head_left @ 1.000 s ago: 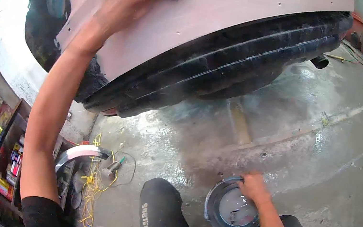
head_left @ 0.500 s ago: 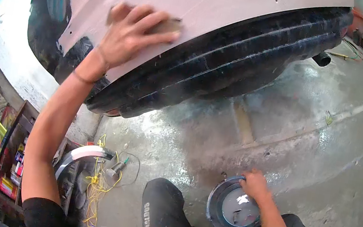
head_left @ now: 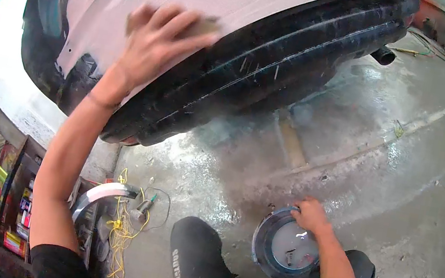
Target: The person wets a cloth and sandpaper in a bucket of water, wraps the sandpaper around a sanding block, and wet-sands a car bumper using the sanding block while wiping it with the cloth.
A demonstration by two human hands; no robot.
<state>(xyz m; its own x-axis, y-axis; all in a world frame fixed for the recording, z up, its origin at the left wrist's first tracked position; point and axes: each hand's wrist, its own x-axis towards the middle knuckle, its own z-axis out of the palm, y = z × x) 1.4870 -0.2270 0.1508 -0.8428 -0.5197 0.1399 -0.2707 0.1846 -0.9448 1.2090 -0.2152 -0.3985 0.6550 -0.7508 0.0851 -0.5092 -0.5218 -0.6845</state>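
Observation:
My left hand [head_left: 156, 44] is wrapped over a flat, brownish-grey sanding block [head_left: 205, 26] and presses it to the pale pinkish car panel [head_left: 247, 0], close to its lower edge. Motion blurs the fingers and the block a little. Down on the floor, my right hand [head_left: 311, 215] grips the upper rim of a dark bucket [head_left: 260, 242]. Cloudy, greyish water [head_left: 287, 240] fills part of the bucket, and a small dark piece shows in it.
Below the panel runs the car's black lower bumper [head_left: 247, 66], with an exhaust pipe [head_left: 383, 55] at right. A yellow cord [head_left: 121, 240] lies tangled beside a crate of boxes and tubes [head_left: 14, 203] at left. The concrete floor [head_left: 392, 187] looks wet.
My left hand and the sanding block have slid along the panel, rightward and toward its lower edge. The view has shifted slightly. My right hand stays on the bucket's rim.

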